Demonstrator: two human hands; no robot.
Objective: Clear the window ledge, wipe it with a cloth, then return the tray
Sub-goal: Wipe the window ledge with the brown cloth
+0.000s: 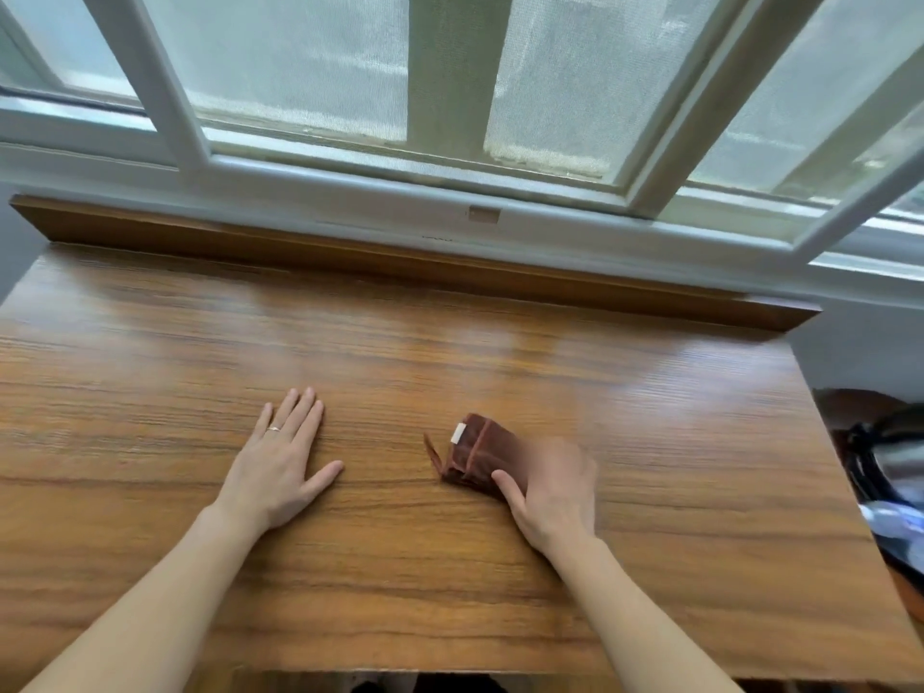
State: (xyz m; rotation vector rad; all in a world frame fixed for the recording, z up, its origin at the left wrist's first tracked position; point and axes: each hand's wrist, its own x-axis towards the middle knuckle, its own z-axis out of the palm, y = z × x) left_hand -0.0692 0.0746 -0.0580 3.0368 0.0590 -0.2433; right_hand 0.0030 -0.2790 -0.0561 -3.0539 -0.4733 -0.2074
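Note:
A wide wooden window ledge (pixel 450 342) runs below the window. My left hand (pixel 285 457) lies flat on the wood with straight fingers and a ring on one finger. A folded brown cloth (pixel 480 450) with a small white label lies on the ledge right of centre. My right hand (pixel 555 487) is on top of the cloth, thumb against its near edge; the fingers are blurred. No tray is in view.
A raised wooden lip (pixel 400 252) lines the back of the ledge under the white window frame (pixel 425 162). A sash (pixel 800 157) stands open at the right. Dark blurred objects (pixel 885 472) sit beyond the ledge's right edge.

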